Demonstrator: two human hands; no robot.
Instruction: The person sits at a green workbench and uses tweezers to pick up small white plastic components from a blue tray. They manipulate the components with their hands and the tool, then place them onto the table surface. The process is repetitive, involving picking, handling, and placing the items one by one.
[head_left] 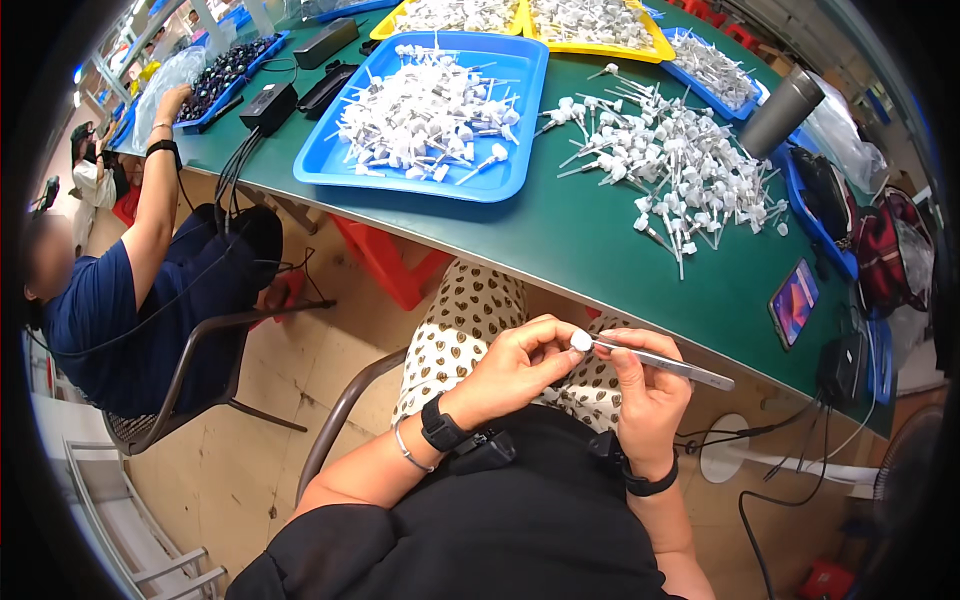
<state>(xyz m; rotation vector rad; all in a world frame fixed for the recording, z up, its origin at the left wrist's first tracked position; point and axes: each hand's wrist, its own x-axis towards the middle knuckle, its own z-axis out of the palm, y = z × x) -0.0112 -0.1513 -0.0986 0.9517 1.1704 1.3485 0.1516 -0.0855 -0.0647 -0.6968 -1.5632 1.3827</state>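
- Left hand (520, 365) pinching small white cap (581, 340), over lap, near green table (600, 240) edge.
- Right hand (645, 385) gripping metal tweezers (665, 365), tip touching cap.
- White pump parts (680, 160) piled on table.

— What's on my table besides the job?

— A blue tray (400, 172) heaped with white plastic pump parts, a loose pile (675, 165) of them beside it, two yellow trays (640, 45) behind, a grey flask (780, 112), and a phone (795, 300) near the edge.

— And on my left?

— A seated person (120, 300) on a chair, reaching toward another blue tray (225, 70) of dark pieces.
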